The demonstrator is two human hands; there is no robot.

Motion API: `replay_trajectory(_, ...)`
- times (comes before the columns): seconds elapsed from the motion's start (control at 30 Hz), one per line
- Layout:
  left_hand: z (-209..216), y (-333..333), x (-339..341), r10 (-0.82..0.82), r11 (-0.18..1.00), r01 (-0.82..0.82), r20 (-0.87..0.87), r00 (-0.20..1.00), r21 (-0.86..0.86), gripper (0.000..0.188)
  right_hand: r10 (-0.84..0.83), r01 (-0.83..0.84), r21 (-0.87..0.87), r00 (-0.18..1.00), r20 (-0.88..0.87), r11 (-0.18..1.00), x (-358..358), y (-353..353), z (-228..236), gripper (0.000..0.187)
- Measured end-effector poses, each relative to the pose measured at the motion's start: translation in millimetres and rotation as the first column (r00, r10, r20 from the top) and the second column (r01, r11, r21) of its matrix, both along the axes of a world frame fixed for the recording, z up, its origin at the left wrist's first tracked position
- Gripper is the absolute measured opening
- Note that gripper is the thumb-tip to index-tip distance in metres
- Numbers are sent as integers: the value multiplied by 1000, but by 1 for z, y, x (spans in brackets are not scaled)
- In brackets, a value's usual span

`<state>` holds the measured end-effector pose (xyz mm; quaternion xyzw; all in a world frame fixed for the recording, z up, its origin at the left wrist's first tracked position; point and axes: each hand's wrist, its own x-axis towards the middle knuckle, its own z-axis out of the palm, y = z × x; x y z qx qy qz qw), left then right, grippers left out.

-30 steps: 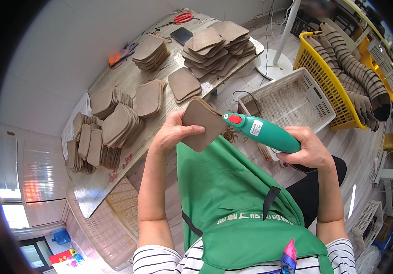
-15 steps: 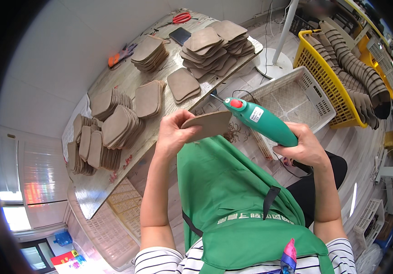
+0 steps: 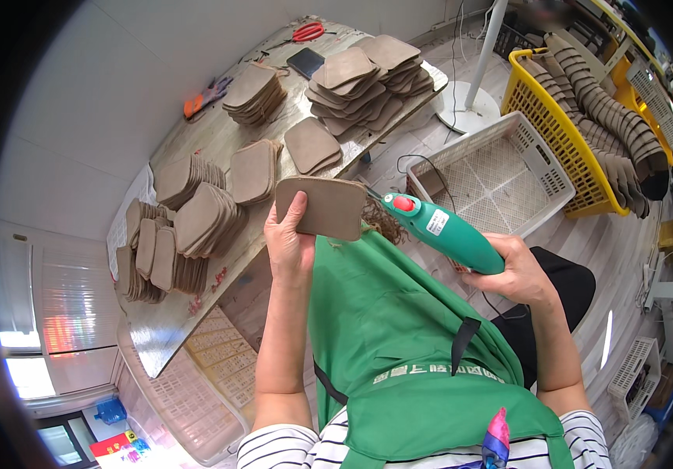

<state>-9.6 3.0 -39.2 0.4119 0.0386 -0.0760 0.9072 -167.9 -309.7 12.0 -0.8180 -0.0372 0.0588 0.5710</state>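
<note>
My left hand [image 3: 289, 238] grips a flat brown rounded-corner pad [image 3: 324, 209], thumb across its face and fingers behind. The pad faces up toward me, its long edge running left to right. A green electric hand tool [image 3: 449, 234] with a red button and a narrow metal tip is closed in my right hand [image 3: 517, 270]. That tip reaches the pad's upper right corner; whether it touches cannot be made out. On the table beyond are stacks of similar pads, the nearest being a low stack [image 3: 313, 146] and a taller stack [image 3: 254, 172].
The tilted-looking table [image 3: 305, 184] also bears red-handled scissors [image 3: 308, 32], a dark phone [image 3: 305, 62] and an orange-grey glove [image 3: 206, 99]. To the right stand a white crate [image 3: 543, 152] and a yellow basket [image 3: 535, 90] of brown pieces. A cord runs near the tool.
My left hand has turned the pad from nearly edge-on to face up, shifting it slightly left. The tool in my right hand has moved slightly down and left, its tip now at the pad's corner.
</note>
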Motion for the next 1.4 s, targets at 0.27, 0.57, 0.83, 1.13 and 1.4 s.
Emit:
replay_trajectory(0.27, 1, -7, -6, -47, 994, 41, 59, 997, 98, 27, 27, -27, -28, 1000, -5, 999, 4, -3, 1, 30)
replay_trajectory(0.57, 21, -4, 0, -177, 956, 140, 127, 976, 259, 26, 63, -60, -107, 998, 28, 992, 6, -4, 8, 29)
replay_trajectory(0.83, 25, -13, -9, -338, 900, 304, 61, 939, 312, 30, 69, -67, -67, 997, 41, 996, 17, 4, 14, 30)
replay_trajectory(1.13, 32, -13, 37, -611, 633, 539, -68, 788, 556, 35, -46, 46, 3, 997, -66, 999, 26, 3, 22, 26)
replay_trajectory(1.4, 41, 22, 194, -208, 296, -152, 219, 953, 943, 55, -114, 112, -17, 979, -169, 994, 16, 6, 6, 25)
